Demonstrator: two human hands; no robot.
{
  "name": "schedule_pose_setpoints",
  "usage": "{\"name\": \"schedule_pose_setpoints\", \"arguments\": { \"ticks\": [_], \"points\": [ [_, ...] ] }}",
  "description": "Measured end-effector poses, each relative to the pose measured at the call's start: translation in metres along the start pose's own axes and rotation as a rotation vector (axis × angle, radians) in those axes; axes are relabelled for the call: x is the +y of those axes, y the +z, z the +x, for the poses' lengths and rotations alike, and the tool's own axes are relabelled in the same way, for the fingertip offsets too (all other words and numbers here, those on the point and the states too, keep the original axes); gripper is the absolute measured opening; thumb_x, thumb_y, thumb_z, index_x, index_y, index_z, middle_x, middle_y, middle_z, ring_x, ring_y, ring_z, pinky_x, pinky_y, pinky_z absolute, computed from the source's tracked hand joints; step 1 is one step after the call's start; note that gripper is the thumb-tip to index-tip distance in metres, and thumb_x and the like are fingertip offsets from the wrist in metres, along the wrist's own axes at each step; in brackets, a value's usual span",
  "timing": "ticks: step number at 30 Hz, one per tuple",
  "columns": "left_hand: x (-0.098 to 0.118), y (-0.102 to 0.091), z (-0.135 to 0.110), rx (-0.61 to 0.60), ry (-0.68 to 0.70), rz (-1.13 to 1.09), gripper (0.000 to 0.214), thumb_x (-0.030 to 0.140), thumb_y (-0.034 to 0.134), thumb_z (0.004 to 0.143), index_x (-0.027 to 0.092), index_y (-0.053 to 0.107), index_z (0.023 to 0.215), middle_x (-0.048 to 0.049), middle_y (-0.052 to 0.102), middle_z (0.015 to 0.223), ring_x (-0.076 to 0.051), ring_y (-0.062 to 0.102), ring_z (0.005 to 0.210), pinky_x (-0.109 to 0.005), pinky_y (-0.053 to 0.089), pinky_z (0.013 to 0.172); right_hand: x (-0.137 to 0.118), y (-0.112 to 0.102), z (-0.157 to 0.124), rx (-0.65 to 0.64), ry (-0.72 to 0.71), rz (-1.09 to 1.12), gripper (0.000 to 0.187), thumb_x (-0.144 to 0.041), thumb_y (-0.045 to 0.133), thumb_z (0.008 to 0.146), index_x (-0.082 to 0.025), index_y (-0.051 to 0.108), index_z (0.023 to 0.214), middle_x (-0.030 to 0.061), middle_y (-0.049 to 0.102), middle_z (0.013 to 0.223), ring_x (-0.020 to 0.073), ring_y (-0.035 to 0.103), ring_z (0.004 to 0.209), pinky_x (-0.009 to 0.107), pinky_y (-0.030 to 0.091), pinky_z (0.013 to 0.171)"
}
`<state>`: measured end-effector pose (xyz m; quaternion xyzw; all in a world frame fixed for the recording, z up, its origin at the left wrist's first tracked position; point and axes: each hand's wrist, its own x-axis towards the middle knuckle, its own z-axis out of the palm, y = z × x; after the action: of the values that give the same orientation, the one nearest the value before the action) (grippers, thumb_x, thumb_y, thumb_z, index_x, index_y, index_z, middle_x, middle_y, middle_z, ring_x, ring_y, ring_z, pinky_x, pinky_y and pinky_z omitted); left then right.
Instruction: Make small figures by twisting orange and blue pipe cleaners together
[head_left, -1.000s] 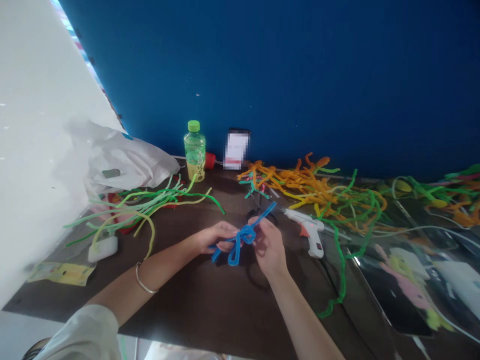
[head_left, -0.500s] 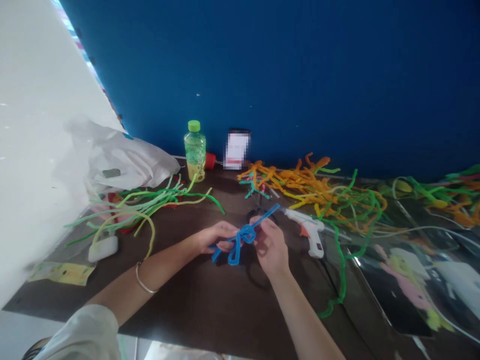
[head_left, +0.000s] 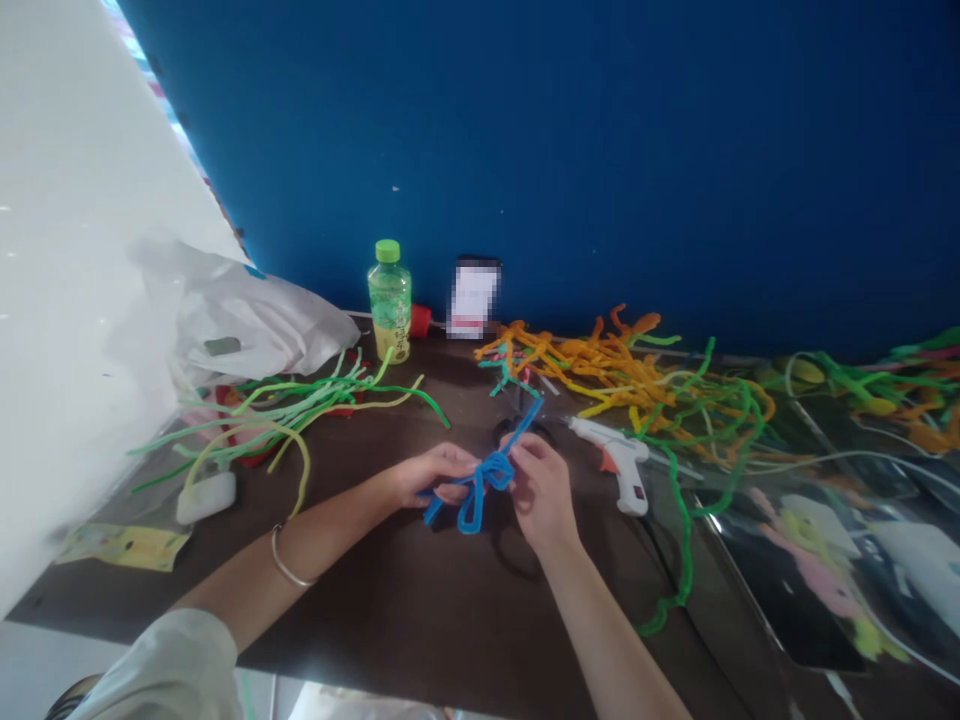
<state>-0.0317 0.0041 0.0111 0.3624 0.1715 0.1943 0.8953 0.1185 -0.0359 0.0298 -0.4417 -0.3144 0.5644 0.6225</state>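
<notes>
A blue pipe cleaner, bent into loops with loose ends, is held between my two hands above the dark table. My left hand pinches it from the left, with one end sticking out below the fingers. From the right, my right hand grips it by the loops, and a straight end points up past the fingertips. Part of the knot in the middle is hidden by the fingers. To the right of my right hand lies a white glue gun with an orange trigger.
Green pipe cleaners lie at the left near a white plastic bag. A drink bottle and a phone stand at the back. Orange pipe-cleaner pieces are heaped at right, beside a tablet and cables.
The upper end of the blue pipe cleaner has swung left and now stands steeper. My right fingers have shifted slightly around the loops; my left hand has barely moved.
</notes>
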Motion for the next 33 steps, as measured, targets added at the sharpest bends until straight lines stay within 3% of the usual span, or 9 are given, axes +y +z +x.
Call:
{"name": "schedule_pose_setpoints", "arguments": {
  "ticks": [8, 17, 23, 33],
  "points": [
    [-0.001, 0.000, -0.001, 0.012, -0.012, 0.005, 0.029, 0.034, 0.061, 0.071, 0.005, 0.060, 0.071, 0.0067, 0.033, 0.036, -0.001, 0.020, 0.032, -0.018, 0.010, 0.037, -0.001, 0.001, 0.000, 0.003, -0.001, -0.011, 0.017, -0.029, 0.067, 0.064, -0.017, 0.063, 0.075, -0.0029, 0.051, 0.060, 0.0059, 0.043, 0.048, 0.018, 0.034, 0.040],
    [-0.005, -0.003, 0.001, -0.020, 0.008, 0.006, 0.026, 0.030, 0.060, 0.072, 0.004, 0.061, 0.071, 0.0063, 0.033, 0.036, -0.001, 0.021, 0.032, -0.018, 0.011, 0.037, 0.000, -0.001, 0.000, -0.017, -0.063, -0.039, 0.018, -0.034, 0.064, 0.068, -0.018, 0.056, 0.065, -0.0033, 0.046, 0.058, 0.0065, 0.039, 0.047, 0.018, 0.031, 0.039],
    [-0.004, -0.005, 0.002, 0.006, 0.030, -0.017, 0.027, 0.032, 0.062, 0.070, 0.005, 0.061, 0.070, 0.0062, 0.034, 0.038, -0.001, 0.020, 0.032, -0.017, 0.011, 0.036, -0.003, 0.000, 0.001, 0.034, -0.058, 0.026, 0.023, -0.040, 0.060, 0.070, -0.018, 0.058, 0.073, -0.0024, 0.048, 0.059, 0.0085, 0.043, 0.051, 0.019, 0.032, 0.041],
    [-0.005, -0.010, 0.004, 0.076, 0.046, -0.051, 0.027, 0.033, 0.065, 0.066, 0.007, 0.059, 0.068, 0.0046, 0.038, 0.046, 0.001, 0.017, 0.033, -0.016, 0.014, 0.035, 0.001, -0.005, 0.005, 0.121, -0.116, -0.003, 0.006, -0.022, 0.062, 0.064, -0.017, 0.061, 0.065, -0.0033, 0.047, 0.053, 0.0085, 0.044, 0.052, 0.020, 0.032, 0.048]
  ]
}}
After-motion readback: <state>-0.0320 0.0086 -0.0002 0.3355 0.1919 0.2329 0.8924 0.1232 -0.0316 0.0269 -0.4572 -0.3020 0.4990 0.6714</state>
